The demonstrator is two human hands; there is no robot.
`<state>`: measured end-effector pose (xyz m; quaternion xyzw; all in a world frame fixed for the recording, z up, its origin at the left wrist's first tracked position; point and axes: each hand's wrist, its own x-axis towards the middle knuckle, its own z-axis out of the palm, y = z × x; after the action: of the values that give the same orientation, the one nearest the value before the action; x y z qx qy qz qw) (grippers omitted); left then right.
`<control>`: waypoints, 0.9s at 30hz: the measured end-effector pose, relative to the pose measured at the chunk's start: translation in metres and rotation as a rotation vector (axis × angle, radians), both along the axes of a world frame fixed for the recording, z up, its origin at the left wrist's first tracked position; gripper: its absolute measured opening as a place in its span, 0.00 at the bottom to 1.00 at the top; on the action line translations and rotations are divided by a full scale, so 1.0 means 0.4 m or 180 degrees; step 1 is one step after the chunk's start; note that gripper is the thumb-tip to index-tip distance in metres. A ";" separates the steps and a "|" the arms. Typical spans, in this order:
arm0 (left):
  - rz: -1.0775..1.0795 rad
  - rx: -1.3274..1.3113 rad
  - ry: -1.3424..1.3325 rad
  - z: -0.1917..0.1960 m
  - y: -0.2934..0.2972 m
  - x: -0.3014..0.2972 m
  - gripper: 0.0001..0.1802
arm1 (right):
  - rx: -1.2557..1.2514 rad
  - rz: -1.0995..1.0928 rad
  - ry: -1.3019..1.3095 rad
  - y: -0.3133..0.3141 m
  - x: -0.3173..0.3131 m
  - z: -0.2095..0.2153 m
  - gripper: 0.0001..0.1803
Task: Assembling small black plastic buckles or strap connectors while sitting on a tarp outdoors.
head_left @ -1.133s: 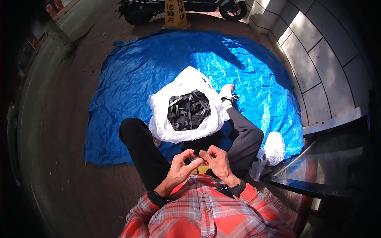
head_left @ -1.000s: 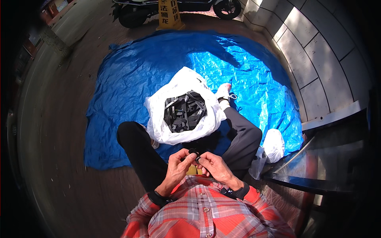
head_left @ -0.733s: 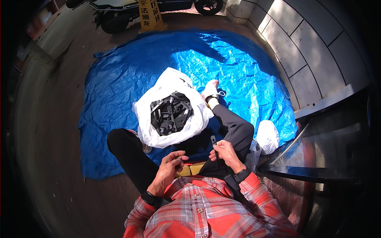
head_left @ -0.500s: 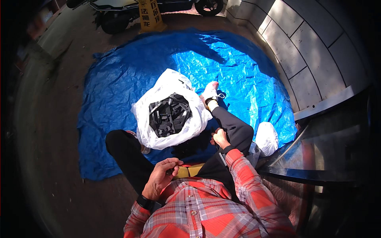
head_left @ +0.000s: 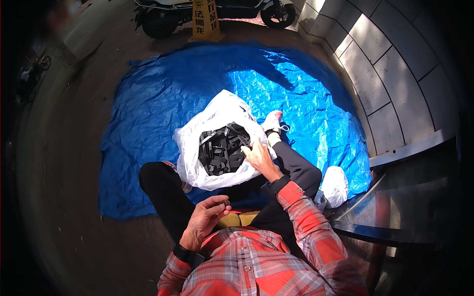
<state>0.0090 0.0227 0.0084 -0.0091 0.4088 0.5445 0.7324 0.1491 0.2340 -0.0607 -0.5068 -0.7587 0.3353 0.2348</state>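
A white plastic bag [head_left: 190, 148] stands on the blue tarp between my legs, its mouth folded open. Inside lie many small black parts [head_left: 219, 153], angular and mostly strip-like or blocky; their exact kind I cannot make out. My right hand [head_left: 261, 158] reaches over the bag's right rim, fingers stretched toward the parts at that edge, with no piece visible in it. Low in front of my body, my left hand [head_left: 203, 217] is closed, pinching a small dark piece [head_left: 226, 203] at its fingertips. Most of that piece is covered by the fingers.
The blue tarp [head_left: 148, 108] spreads beneath bag and feet. A smaller, full white bag [head_left: 335, 186] sits right of my knee, near a dark, glossy curved edge [head_left: 390, 232]. Beyond are a yellow sign stand [head_left: 206, 24], a parked scooter [head_left: 163, 19] and a tiled wall [head_left: 390, 89].
My right hand has moved forward from beside my right thigh to the bag's right rim. My left hand stays low, still closed. The whole view has shifted slightly.
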 end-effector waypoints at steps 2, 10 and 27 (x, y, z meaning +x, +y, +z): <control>0.0135 0.0035 -0.0008 0.002 0.000 -0.009 0.11 | 0.0404 -0.0054 0.0037 0.024 -0.008 -0.077 0.22; 0.0257 0.0243 -0.0301 0.007 -0.007 -0.041 0.11 | -0.1729 -0.0070 0.1224 -0.100 0.066 0.074 0.25; 0.0060 0.0738 0.0409 0.062 0.012 -0.013 0.15 | -0.3267 0.1079 0.1786 -0.303 0.140 0.281 0.15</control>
<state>0.0039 0.0274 0.0330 0.1067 0.3892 0.5943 0.6957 0.2053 0.1127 0.0518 -0.3197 -0.4794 0.8118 0.0948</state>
